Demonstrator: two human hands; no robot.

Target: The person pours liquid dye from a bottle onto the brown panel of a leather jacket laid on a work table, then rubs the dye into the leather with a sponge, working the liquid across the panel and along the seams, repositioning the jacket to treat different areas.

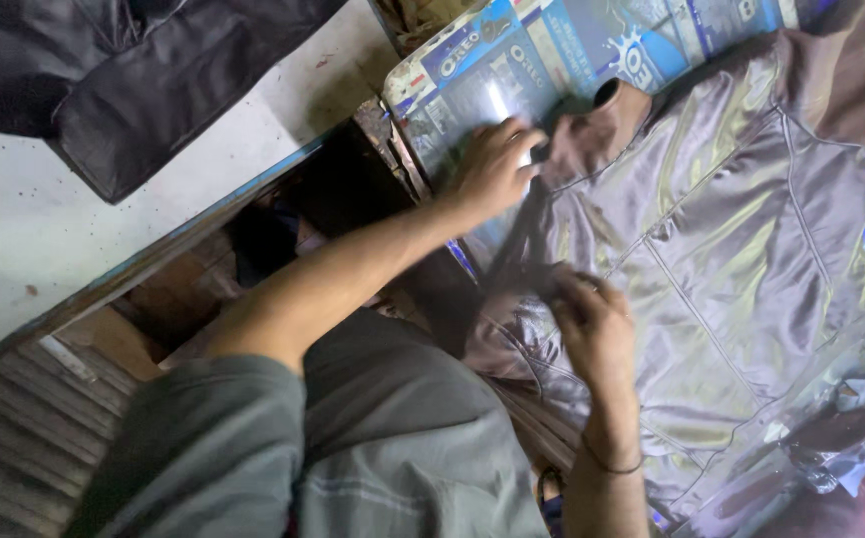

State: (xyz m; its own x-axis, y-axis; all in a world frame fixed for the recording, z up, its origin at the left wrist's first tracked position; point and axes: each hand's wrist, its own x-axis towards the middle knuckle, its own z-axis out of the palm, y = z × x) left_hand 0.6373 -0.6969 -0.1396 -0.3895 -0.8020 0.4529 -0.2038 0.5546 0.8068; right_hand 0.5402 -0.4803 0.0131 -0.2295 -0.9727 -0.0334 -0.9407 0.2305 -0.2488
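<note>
Left hand and right hand, fingers pinching shiny brown jacket, printed table cover beneath (black garment apart)

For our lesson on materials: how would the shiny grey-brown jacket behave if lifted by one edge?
The jacket would probably flop and drape: it already lies wrinkled. Its glossy surface suggests it may slide easily. The left hand and right hand bunch it, suggesting little stiffness.

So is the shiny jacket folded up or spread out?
Spread out: the jacket lies flat, both hands at its edge.
</note>
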